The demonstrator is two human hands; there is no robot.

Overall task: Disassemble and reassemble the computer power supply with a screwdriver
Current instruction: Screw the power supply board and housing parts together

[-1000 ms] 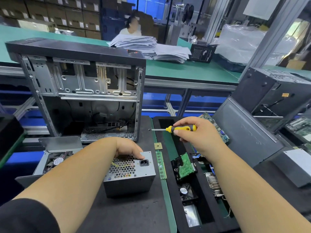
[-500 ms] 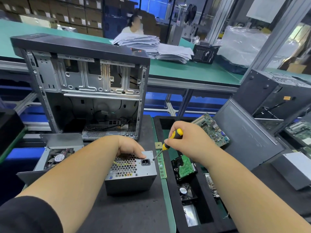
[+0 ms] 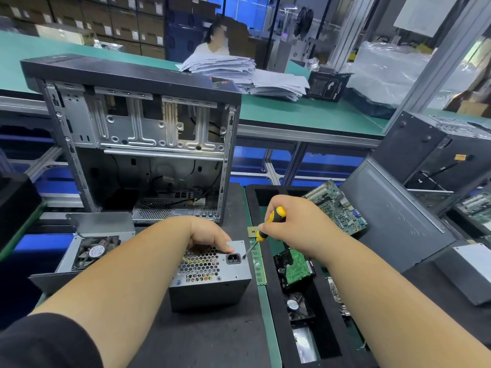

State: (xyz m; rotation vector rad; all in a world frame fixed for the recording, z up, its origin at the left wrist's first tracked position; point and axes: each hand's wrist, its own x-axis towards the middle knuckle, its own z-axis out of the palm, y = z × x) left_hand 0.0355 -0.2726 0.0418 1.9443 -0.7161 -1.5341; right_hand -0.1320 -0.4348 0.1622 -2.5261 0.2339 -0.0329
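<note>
A grey power supply (image 3: 210, 285) stands on the black mat, its honeycomb grille and power socket facing up. My left hand (image 3: 210, 236) rests on its far top edge and holds it; whether the fingers curl over the back is hidden. My right hand (image 3: 295, 224) grips a yellow-and-black screwdriver (image 3: 265, 229), tilted down to the left. Its tip touches the top face's right edge, beside the socket.
An open computer case (image 3: 143, 139) stands behind the power supply. A second open unit with a fan (image 3: 93, 251) lies to the left. On the right, a black foam tray (image 3: 268, 301) holds a RAM stick (image 3: 259, 264), a hard drive (image 3: 295, 269) and a motherboard (image 3: 337, 208).
My right hand swung the screwdriver from level and high above the tray down to the left, bringing its tip onto the power supply. My left hand stayed on the unit.
</note>
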